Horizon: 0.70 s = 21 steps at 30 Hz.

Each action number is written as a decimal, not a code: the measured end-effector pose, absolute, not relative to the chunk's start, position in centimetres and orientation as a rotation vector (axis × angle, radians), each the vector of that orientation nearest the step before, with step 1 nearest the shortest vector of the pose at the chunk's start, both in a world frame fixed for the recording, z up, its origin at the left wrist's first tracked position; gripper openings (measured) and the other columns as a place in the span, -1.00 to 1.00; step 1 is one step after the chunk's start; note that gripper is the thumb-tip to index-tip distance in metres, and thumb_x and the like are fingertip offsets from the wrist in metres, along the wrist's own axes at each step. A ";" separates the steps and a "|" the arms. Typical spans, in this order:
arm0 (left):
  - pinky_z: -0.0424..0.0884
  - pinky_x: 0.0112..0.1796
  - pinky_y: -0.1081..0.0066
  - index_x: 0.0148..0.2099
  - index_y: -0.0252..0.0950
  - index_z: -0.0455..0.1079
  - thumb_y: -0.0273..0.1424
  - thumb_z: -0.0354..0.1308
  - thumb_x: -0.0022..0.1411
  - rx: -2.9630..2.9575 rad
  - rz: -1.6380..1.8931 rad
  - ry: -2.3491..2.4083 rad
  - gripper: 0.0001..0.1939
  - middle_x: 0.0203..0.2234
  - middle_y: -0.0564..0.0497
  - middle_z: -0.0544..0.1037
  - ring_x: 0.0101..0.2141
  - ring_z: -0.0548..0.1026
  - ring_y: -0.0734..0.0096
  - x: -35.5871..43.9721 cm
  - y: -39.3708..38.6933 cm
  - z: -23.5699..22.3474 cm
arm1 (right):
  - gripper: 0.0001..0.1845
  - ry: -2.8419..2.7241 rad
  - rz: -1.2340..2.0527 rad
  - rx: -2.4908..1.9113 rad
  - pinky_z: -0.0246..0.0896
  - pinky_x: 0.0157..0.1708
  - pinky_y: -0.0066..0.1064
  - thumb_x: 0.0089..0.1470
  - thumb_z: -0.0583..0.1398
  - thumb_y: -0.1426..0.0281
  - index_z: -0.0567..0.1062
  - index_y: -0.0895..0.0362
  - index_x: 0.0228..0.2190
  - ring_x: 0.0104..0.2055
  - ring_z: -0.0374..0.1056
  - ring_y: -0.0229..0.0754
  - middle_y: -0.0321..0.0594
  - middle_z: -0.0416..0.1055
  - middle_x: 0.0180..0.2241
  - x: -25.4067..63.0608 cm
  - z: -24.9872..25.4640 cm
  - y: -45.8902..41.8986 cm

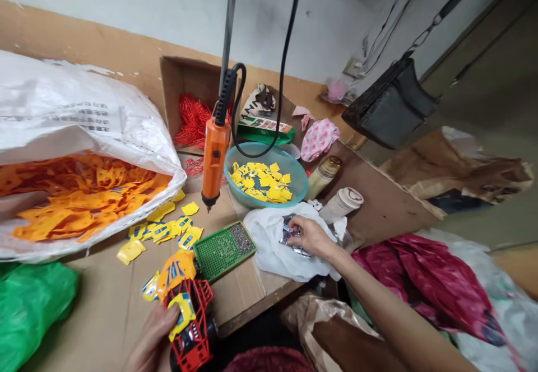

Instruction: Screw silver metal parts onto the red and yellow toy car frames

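Note:
My left hand (155,333) is closed around a toy car (191,327) with a red frame, orange and yellow body panels and black wheels, low in the view. The thumb presses near a yellow panel. My right hand (310,236) reaches into a white plastic bag (263,237), its fingers pinched among shiny silver parts (300,250); which piece lies between them is too small to make out. Between the hands lies a green perforated tray (218,251) with small screws gathered at one end. An orange electric screwdriver (216,162) hangs tip down above the table.
A white sack (92,103) of orange panels lies at left, beside a green bag (36,299). Yellow pieces (162,229) lie scattered on the cardboard. Behind stand a blue bowl (235,184) of yellow pieces, a box (172,80) of red parts and two bottles (343,203). A black bag (393,100) hangs right.

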State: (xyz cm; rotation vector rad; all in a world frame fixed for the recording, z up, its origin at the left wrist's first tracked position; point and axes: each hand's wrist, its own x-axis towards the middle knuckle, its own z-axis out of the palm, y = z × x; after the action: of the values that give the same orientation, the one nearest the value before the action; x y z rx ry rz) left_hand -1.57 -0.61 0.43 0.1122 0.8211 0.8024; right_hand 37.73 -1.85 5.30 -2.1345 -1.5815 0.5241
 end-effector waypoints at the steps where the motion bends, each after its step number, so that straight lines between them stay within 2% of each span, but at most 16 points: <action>1: 0.66 -0.15 0.03 0.36 -0.20 0.28 -0.69 0.33 0.06 0.120 0.799 0.819 -0.17 -0.14 -0.19 0.72 -0.24 0.71 -0.11 -1.7 -0.6 0.2 | -0.75 -1.559 0.513 -2.136 0.09 -0.36 -0.42 -0.25 0.42 0.43 0.52 0.08 -0.43 -0.38 0.27 -0.19 -0.35 0.41 -0.45 37.8 5.4 -1.9; 4: 0.65 -0.14 -0.03 0.37 -0.21 0.27 -0.68 0.34 0.06 0.119 0.797 0.817 -0.15 -0.15 -0.21 0.72 -0.23 0.70 -0.16 -1.9 -0.6 -0.1 | -0.82 -1.470 0.500 -2.132 0.03 -0.40 -0.42 -0.23 0.39 0.41 0.46 0.09 -0.56 -0.43 0.21 -0.21 -0.38 0.32 -0.55 38.0 5.7 -2.1; 8: 0.65 -0.13 -0.03 0.38 -0.25 0.25 -0.69 0.35 0.04 0.104 0.811 0.834 -0.13 -0.13 -0.23 0.72 -0.16 0.68 -0.21 -1.8 -0.8 0.7 | -0.74 -1.336 0.592 -2.056 0.01 -0.47 -0.43 -0.16 0.35 0.26 0.40 0.10 -0.62 -0.49 0.15 -0.24 -0.39 0.23 -0.62 37.7 6.7 -2.5; 11: 0.65 -0.10 0.05 0.37 -0.25 0.27 -0.69 0.34 0.05 0.107 0.852 0.845 -0.15 -0.12 -0.20 0.72 -0.17 0.69 -0.13 -1.1 -1.0 1.9 | -0.68 -1.263 0.756 -1.936 0.07 -0.53 -0.45 -0.05 0.29 0.12 0.47 0.13 -0.52 -0.52 0.19 -0.26 -0.33 0.31 -0.58 36.0 7.9 -2.8; 14: 0.66 -0.12 0.13 0.37 -0.28 0.27 -0.67 0.34 0.06 0.108 0.896 0.840 -0.17 -0.16 -0.18 0.73 -0.19 0.70 -0.06 -0.4 -1.3 2.9 | -0.61 -1.215 0.918 -1.830 0.11 -0.59 -0.49 0.05 0.24 0.09 0.57 0.17 -0.31 -0.57 0.20 -0.31 -0.31 0.36 -0.54 33.1 8.8 -2.8; 17: 0.65 -0.09 0.15 0.36 -0.30 0.29 -0.64 0.39 0.05 0.121 0.920 0.807 -0.17 -0.19 -0.17 0.73 -0.20 0.70 -0.02 -0.2 -1.4 3.4 | -0.58 -1.125 1.114 -1.669 0.18 -0.61 -0.52 0.01 0.31 0.15 0.59 0.16 -0.15 -0.59 0.21 -0.35 -0.36 0.34 -0.53 29.7 8.8 -2.4; 21: 0.63 -0.06 0.21 0.23 -0.30 0.42 -0.56 0.43 0.05 0.154 0.972 0.754 -0.33 -0.23 -0.12 0.73 -0.22 0.71 0.06 -0.9 -1.5 3.6 | -0.56 -1.031 1.294 -1.458 0.28 -0.62 -0.56 -0.05 0.39 0.21 0.62 0.14 -0.13 -0.54 0.29 -0.34 -0.33 0.40 -0.48 24.9 7.6 -1.3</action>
State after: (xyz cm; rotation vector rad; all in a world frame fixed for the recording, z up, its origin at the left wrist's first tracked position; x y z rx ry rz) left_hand -0.87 -1.53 3.62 0.1544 0.7536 0.9715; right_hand 24.94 -1.27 7.65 -1.4584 -1.0305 1.2941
